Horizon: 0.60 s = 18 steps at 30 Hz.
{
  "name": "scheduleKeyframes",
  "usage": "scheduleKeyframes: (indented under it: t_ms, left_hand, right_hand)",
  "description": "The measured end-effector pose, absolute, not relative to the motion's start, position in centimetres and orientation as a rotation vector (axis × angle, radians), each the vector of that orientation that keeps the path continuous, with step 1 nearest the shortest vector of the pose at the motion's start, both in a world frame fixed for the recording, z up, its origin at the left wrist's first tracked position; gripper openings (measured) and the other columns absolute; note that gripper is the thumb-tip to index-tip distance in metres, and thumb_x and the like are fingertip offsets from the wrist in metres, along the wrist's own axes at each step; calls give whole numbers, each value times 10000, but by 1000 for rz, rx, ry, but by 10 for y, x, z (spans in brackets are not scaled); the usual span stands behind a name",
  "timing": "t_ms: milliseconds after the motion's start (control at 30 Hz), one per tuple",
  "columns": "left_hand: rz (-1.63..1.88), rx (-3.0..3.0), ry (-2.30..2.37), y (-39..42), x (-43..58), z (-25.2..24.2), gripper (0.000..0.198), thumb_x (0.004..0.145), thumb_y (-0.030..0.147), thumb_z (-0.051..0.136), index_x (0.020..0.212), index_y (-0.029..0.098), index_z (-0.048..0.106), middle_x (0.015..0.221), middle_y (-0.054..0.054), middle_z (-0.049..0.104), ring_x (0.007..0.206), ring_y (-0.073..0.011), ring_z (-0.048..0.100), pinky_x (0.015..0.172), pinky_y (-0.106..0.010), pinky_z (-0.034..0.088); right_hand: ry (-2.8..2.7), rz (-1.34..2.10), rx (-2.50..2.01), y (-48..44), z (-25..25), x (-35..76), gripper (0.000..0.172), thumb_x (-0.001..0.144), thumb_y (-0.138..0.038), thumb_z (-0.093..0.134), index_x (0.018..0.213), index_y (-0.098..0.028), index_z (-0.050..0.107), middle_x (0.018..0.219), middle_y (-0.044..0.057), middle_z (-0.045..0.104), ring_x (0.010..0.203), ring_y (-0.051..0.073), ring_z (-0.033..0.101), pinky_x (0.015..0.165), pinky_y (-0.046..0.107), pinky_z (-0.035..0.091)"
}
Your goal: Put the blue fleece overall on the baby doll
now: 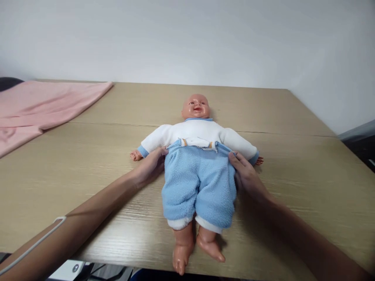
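A baby doll [197,106] lies on its back on the table, head away from me and feet near the front edge. It wears a white top [193,128] with blue collar and cuffs, and fluffy blue pants [199,175] with white hems. My left hand [156,160] pinches the waistband at its left side. At the opposite side my right hand [243,168] grips the waistband, thumb on top. Between the hands the waistband is stretched wide, and a white diaper [197,141] with orange marks shows above it.
A pink cloth [52,103] is spread over the far left of the wooden table [117,105]. A pale wall [187,43] rises behind the table. A white cord [35,242] lies along my left forearm. Below the front edge sits a white device [68,270].
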<state>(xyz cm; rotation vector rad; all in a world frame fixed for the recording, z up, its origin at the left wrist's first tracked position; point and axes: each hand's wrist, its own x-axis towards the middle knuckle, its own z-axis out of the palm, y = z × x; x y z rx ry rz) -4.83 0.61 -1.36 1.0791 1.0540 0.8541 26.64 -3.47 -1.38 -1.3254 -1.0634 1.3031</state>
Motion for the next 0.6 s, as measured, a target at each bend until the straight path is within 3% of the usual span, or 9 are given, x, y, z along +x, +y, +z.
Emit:
scheduleKeyframes:
  t_ms: [100,167,267,367,467,600]
  left_hand:
    - [871,803,987,7,-44,-17,146,874,368,691,858,243,616,814,-35,671,917,-295,651,842,-408,528]
    - [938,770,997,8,-43,-21,170,890,378,758,900,232,672,857,-34,722,953,-288,684,851,-386,546]
    - [977,833,1005,13,-42,-27,282,895,442,861,1017,214,750,952,-29,770,947,-242,688,847,-334,543]
    - [988,950,953,18,-44,-29,343,877,452,903,1079,198,791,983,-27,766,911,-205,648,814,-296,507]
    - [1017,1011,883,22,-46,-27,342,891,460,888,1082,190,801,987,-28,729,905,-203,610,809,-297,488]
    - [1013,1171,869,27,-50,-22,347,928,498,891,1059,198,774,977,-20,665,913,-199,576,805,-288,459]
  right_hand:
    - [-796,1445,-1173,-31,-18,256,486,874,-706,890,1126,-316,746,1128,14,816,1099,299,753,981,421,647]
    - [-777,1469,-1126,-27,-21,253,468,897,-676,890,1176,-321,768,1259,19,839,1265,319,753,1130,460,625]
    - [-811,1439,-1097,-22,-25,252,464,920,-675,876,1216,-334,772,1317,1,841,1350,307,736,1249,467,564]
    - [-911,1336,-1140,-18,-28,255,489,930,-731,835,1205,-335,753,1229,-2,846,1257,289,760,1195,440,588]
    - [-1143,1149,-1241,-15,-24,261,510,971,-787,736,1142,-307,737,1027,7,793,1033,258,737,976,387,621]
    - [-1408,959,-1305,-16,-4,267,387,940,-624,848,1026,-266,729,887,-8,665,837,213,605,813,359,517]
